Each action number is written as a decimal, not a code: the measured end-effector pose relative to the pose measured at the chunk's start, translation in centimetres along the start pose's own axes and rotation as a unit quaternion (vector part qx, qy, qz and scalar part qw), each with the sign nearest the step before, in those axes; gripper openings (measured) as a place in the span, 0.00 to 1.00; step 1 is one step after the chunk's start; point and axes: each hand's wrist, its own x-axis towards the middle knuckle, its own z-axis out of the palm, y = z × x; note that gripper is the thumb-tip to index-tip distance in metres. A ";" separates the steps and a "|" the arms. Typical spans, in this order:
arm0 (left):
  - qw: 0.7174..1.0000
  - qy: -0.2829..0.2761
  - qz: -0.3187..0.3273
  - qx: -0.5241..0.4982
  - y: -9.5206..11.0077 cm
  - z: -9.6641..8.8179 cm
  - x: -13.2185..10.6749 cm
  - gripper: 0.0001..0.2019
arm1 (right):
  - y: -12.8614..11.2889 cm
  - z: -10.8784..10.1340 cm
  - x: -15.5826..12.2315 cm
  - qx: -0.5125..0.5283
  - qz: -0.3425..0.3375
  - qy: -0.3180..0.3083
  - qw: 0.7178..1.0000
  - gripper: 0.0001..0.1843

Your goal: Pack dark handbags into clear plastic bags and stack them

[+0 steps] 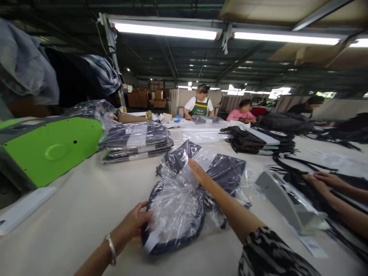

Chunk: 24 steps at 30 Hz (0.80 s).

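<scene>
A dark item in a clear plastic bag (175,218) lies on the pale table, its rounded dark-edged end towards me and the plastic bunched on top. My left hand (136,219), with a silver bangle at the wrist, grips the left edge of this bag. Across the bag reaches my right hand (198,171), touching or just over the crumpled plastic; its fingers are mostly hidden. Beyond it, another plastic-wrapped dark flat piece (227,172) lies at an angle, close against the bunched plastic.
A stack of plastic-wrapped dark goods (138,138) stands behind on the left, beside a green machine (57,149). At right are a grey device (293,199), a co-worker's hands (324,180) on black straps, and piled black bags (255,140). Other people work across the table.
</scene>
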 end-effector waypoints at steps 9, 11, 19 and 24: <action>0.716 0.054 0.446 0.535 3.6 12.5 -0.6 0.36 | 15.3 -14.7 -12.6 -0.454 0.017 0.102 0.885 0.37; 0.667 0.011 0.450 0.594 3.6 17.2 0.8 0.34 | 18.5 -14.9 -13.5 -0.512 0.005 0.113 0.851 0.43; 0.672 0.066 0.348 0.650 5.3 21.1 5.5 0.33 | 21.1 -12.9 -9.9 -0.517 -0.162 0.112 0.833 0.36; 0.704 0.050 0.295 0.644 5.4 21.0 4.4 0.37 | 21.7 -12.7 -8.0 -0.484 -0.230 0.118 0.836 0.29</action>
